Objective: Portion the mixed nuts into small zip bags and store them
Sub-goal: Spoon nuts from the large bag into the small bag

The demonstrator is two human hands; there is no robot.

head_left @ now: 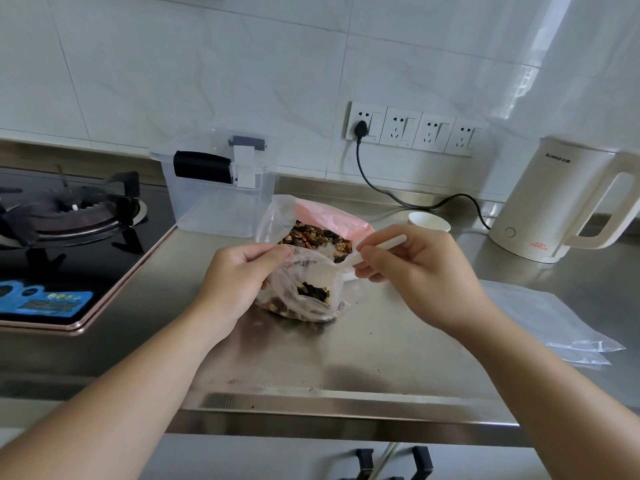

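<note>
A small clear zip bag (304, 306) lies on the steel counter with dark and pale nuts in its bottom. My left hand (239, 275) pinches its left rim and holds the mouth wide. My right hand (415, 268) grips the handle of a white plastic spoon (325, 277), whose bowl is tipped inside the bag's mouth. Just behind stands the large bag of mixed nuts (315, 237), clear and pink plastic, open at the top. A few flat empty zip bags (547, 317) lie to the right.
A clear lidded storage box (218, 209) stands behind the nuts. A gas hob (69, 216) fills the left. A white paper cup (429, 221) and a cream electric kettle (561, 202) with its black cord sit at the right. The counter's front edge (346, 410) is close to me.
</note>
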